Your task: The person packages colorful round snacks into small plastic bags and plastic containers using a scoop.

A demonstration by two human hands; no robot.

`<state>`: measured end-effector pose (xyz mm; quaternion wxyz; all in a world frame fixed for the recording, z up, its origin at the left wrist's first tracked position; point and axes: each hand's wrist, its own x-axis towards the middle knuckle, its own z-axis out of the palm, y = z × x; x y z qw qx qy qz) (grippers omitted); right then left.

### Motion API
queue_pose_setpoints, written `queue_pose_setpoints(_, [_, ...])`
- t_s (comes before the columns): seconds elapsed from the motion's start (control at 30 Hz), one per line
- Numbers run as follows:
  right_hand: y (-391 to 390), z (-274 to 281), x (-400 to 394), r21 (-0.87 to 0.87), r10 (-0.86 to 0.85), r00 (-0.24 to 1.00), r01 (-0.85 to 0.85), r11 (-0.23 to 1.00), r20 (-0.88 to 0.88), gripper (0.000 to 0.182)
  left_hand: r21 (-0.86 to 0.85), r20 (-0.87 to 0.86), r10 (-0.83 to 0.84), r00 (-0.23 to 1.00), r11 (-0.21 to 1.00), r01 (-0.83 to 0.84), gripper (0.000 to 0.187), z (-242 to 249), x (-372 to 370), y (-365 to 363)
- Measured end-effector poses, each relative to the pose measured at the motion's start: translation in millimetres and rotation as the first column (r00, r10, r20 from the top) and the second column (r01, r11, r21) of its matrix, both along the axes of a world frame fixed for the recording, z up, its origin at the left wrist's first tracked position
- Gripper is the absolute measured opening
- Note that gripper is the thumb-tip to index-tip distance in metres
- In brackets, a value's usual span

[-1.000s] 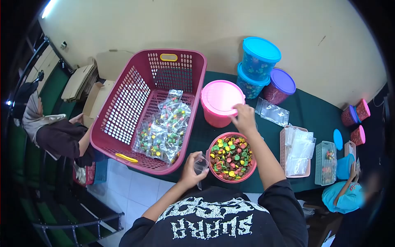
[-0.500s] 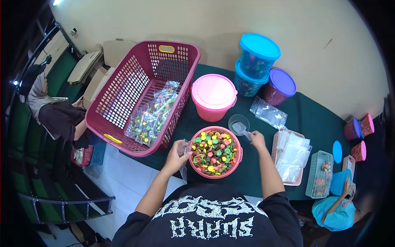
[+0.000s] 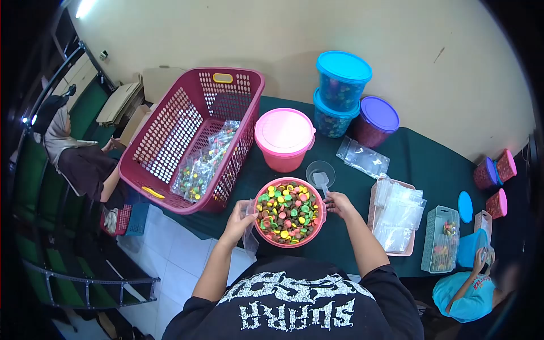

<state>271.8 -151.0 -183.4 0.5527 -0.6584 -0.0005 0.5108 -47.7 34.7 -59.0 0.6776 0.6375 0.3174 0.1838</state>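
Observation:
My left hand (image 3: 235, 225) pinches a clear plastic bag (image 3: 249, 241) at the left rim of a pink tub (image 3: 323, 222). Brown, green, yellow and pink candies (image 3: 287, 211) fill the tub. Beyond its upper right rim, a white scoop (image 3: 322, 181) rests in a round clear dish (image 3: 329, 170). Beside the tub's right rim is my right hand (image 3: 339, 205), its fingers bent near the scoop's handle; whether they grip it is unclear. A pink tray (image 3: 409, 248) of empty clear bags (image 3: 399, 218) lies to the right.
A maroon basket (image 3: 164, 130) holds filled bags. Behind the candy tub stands a pink-lidded bucket (image 3: 285, 133); blue-lidded tubs (image 3: 344, 68) and a purple-lidded tub (image 3: 378, 116) are near the wall. One person (image 3: 85, 161) sits left, another (image 3: 464, 294) works at right beside a green basket (image 3: 442, 241).
My right hand has shifted down toward the tub's rim, and its fingers look looser around the scoop's handle. The scoop now lies lower in the dish. The whole view has shifted slightly.

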Motion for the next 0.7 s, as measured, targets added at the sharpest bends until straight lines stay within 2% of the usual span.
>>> queue_pose_setpoints(0.07, [0.5,1.5,0.2,-0.016,-0.026,0.983,0.030,0.999,0.184,0.021,-0.109,0.027,0.015,1.000,0.994,-0.012,0.040,-0.2,-1.9,-4.0])
queue_pose_setpoints(0.1, [-2.9,5.9,-1.4,-0.015,-0.022,0.984,0.026,1.000,0.178,0.021,-0.108,0.022,0.019,1.000,0.994,-0.017,0.040,-0.5,-3.3,-4.5])
queue_pose_setpoints(0.13, [-8.8,20.6,-5.4,-0.123,0.078,0.793,-0.005,0.992,0.604,0.022,-0.116,0.027,-0.007,1.000,0.993,0.010,0.040,-1.4,-4.6,-4.3])
queue_pose_setpoints(0.17, [-15.4,36.1,-9.9,-0.229,0.201,0.425,0.015,0.973,0.883,0.025,-0.125,0.033,-0.032,0.999,0.992,0.036,0.040,-2.2,-6.5,-4.5])
queue_pose_setpoints(0.23, [-27.6,93.3,-29.5,-0.198,0.164,0.272,0.102,0.975,0.948,0.021,-0.115,0.023,-0.065,0.998,0.991,0.068,0.040,1.6,-10.3,-7.6])
queue_pose_setpoints(0.33, [-48.2,141.5,-46.0,0.013,-0.034,0.245,0.089,0.996,0.969,0.013,-0.077,0.024,-0.136,0.990,0.987,0.138,0.041,5.4,-9.0,-8.6])
queue_pose_setpoints(0.37, [-53.9,153.3,-51.9,0.010,-0.034,0.252,0.098,0.995,0.967,0.013,-0.056,0.033,-0.161,0.986,0.985,0.162,0.041,6.2,-7.8,-9.0])
queue_pose_setpoints(0.43, [-62.7,173.4,-62.0,0.070,-0.062,0.118,-0.059,0.996,0.991,0.010,-0.039,0.033,-0.198,0.980,0.979,0.199,0.042,13.0,-5.9,-11.1])
queue_pose_setpoints(0.5, [-62.0,180.9,-72.0,0.065,-0.058,0.096,-0.074,0.995,0.994,0.008,-0.013,0.041,-0.228,0.973,0.973,0.229,0.044,13.6,-2.7,-7.1])
queue_pose_setpoints(0.57, [-61.8,178.1,-77.6,0.007,-0.002,0.053,-0.100,0.995,0.999,0.008,0.060,-0.042,-0.279,0.959,0.958,0.281,0.047,6.4,-2.2,-3.0])
queue_pose_setpoints(0.63, [-60.3,169.1,-80.8,0.008,-0.001,0.070,-0.105,0.994,0.998,0.010,0.097,-0.037,-0.284,0.958,0.953,0.286,0.047,8.4,0.7,-6.2])
queue_pose_setpoints(0.7, [-58.8,159.4,-85.8,0.049,-0.044,0.358,-0.005,0.999,0.933,0.014,0.134,-0.030,-0.288,0.957,0.948,0.290,0.048,13.2,2.8,-10.0])
